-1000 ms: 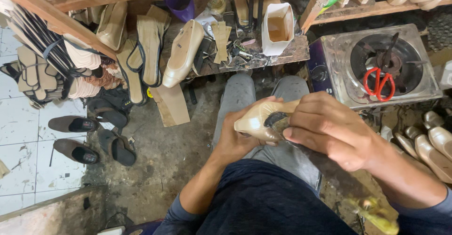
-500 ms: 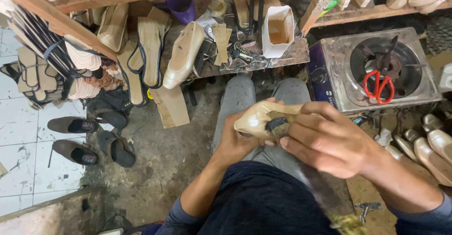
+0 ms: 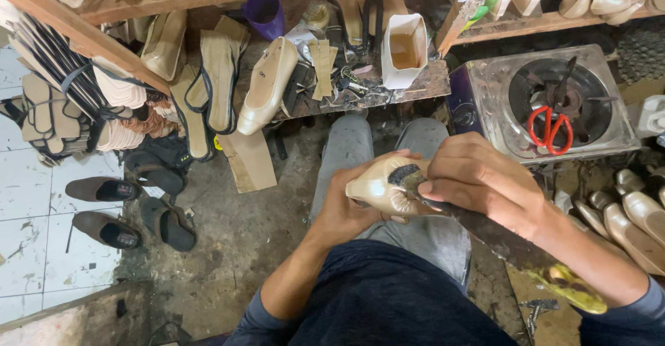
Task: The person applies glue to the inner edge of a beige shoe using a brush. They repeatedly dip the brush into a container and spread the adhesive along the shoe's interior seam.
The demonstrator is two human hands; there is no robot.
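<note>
Over lap: left hand (image 3: 346, 207) cups beige shoe (image 3: 377, 188); right hand (image 3: 485, 183) fingers clamped on dark-bladed tool (image 3: 485, 229).

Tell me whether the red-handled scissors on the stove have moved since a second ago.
No. The red-handled scissors lie on the same spot of the stove burner, handles toward the person, as before.

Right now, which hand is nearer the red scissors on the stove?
Right. The right hand works just below and left of the red scissors; the left hand sits farther left, cradling the beige shoe.
</note>
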